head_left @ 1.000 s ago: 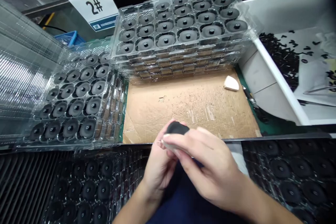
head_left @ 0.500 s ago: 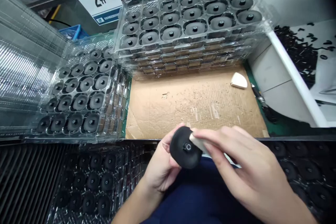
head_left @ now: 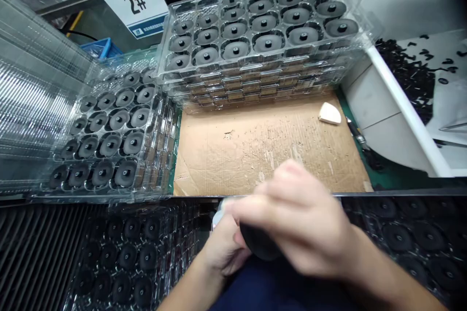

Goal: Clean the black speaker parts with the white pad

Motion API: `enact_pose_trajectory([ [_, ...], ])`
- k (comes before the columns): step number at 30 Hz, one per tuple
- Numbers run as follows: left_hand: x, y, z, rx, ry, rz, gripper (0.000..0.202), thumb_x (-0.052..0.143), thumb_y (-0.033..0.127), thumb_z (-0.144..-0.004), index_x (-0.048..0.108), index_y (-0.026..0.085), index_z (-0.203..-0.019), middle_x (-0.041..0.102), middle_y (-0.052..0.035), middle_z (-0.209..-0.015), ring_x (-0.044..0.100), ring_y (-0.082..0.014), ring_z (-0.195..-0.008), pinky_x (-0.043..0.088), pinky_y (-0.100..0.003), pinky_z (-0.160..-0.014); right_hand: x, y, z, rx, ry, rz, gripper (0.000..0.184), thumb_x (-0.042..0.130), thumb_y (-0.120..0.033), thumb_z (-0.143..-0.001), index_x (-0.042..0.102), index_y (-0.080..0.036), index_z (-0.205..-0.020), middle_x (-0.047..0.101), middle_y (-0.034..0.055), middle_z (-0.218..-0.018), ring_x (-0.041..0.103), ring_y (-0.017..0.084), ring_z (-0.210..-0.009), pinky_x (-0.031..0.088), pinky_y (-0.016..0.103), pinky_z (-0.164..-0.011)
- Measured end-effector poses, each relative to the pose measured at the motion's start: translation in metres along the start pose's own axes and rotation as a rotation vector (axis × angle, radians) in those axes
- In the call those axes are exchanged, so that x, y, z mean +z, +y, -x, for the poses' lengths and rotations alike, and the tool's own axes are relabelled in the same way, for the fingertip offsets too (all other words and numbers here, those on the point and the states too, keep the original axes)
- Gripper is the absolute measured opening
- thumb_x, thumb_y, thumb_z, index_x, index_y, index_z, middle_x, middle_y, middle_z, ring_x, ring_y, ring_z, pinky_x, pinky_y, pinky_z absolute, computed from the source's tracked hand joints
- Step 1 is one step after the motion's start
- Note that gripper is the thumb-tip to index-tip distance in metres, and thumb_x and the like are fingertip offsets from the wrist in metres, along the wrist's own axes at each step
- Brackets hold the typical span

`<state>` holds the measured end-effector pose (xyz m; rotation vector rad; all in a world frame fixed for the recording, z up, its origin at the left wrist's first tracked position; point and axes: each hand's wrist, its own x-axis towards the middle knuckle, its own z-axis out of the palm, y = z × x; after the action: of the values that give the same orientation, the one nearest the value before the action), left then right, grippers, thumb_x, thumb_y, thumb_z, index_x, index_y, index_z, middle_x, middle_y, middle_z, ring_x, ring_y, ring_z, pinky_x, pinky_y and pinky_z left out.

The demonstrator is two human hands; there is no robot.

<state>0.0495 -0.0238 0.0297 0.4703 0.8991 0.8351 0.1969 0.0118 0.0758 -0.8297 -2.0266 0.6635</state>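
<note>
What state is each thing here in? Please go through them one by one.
Left hand: under the disc.
Right hand: blurred, over the disc.
Black disc: partly hidden between the hands.
Far trays: stacked, discs in every visible pocket.
Left trays: stacked, likewise filled.
White wedge: lying on cardboard.

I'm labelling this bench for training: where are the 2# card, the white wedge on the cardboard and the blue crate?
2# card (head_left: 134, 2): head view, on the printed numeral.
White wedge (head_left: 330, 113): head view, on its upper face.
Blue crate (head_left: 100, 47): head view, on its near rim.
</note>
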Motion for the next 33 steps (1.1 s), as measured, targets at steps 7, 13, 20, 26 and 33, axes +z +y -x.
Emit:
enact_pose_trajectory([
  [7, 0.006, 0.01, 0.001, -0.107, -0.243, 0.422, 0.042, 0.08, 0.03, -0.063, 0.068, 0.023, -0.103, 0.074, -0.0025, -0.1, 0.071, -0.02, -0.087, 0.057, -0.026, -0.076, 0.026, 0.108, 0.043, 0.611, 0.222, 0.105, 0.022, 0.054, -0.023, -0.083, 0.07, -0.019, -0.097, 0.065, 0.0054, -0.088, 0.058, 0.016, -0.072, 0.047, 0.03, -0.063],
  [13, 0.001, 0.009, 0.002, -0.126, -0.28, 0.476, 0.051, 0.074, 0.048, -0.063, 0.067, 0.02, -0.104, 0.072, -0.0044, -0.101, 0.07, -0.0207, -0.09, 0.057, -0.026, -0.076, 0.041, 0.096, 0.067, 0.661, 0.338, 0.124, 0.028, 0.048, -0.023, -0.087, 0.064, -0.018, -0.11, 0.051, 0.0104, -0.111, 0.049, 0.01, -0.062, 0.047, 0.03, -0.06],
  [20, -0.004, 0.011, 0.002, -0.022, -0.297, 0.306, 0.056, 0.063, 0.057, -0.07, 0.057, 0.033, -0.12, 0.067, -0.0031, -0.112, 0.071, -0.0206, -0.086, 0.056, -0.028, -0.071, 0.038, 0.068, 0.071, 0.629, 0.221, -0.004, 0.023, 0.048, -0.02, -0.088, 0.069, -0.021, -0.096, 0.062, 0.0068, -0.099, 0.06, 0.018, -0.086, 0.049, 0.028, -0.065],
  [26, -0.013, 0.009, -0.003, 0.62, -0.13, -0.615, 0.091, 0.074, 0.02, -0.07, 0.022, 0.045, -0.14, 0.057, -0.0043, -0.124, 0.057, -0.0237, -0.11, 0.042, -0.042, -0.097, 0.034, 0.063, 0.077, 0.679, 0.218, -0.059, 0.02, 0.051, -0.023, -0.087, 0.069, -0.018, -0.095, 0.064, 0.0069, -0.092, 0.058, 0.013, -0.067, 0.047, 0.025, -0.054],
  [33, -0.018, 0.011, -0.005, 0.737, -0.127, -0.953, 0.11, 0.076, 0.011, -0.065, 0.005, 0.038, -0.144, 0.056, -0.0102, -0.126, 0.055, -0.0262, -0.113, 0.041, -0.042, -0.096, 0.015, 0.037, 0.071, 0.695, 0.282, -0.233, 0.014, 0.059, -0.024, -0.085, 0.068, -0.026, -0.096, 0.066, 0.0022, -0.089, 0.06, 0.013, -0.073, 0.049, 0.022, -0.059],
])
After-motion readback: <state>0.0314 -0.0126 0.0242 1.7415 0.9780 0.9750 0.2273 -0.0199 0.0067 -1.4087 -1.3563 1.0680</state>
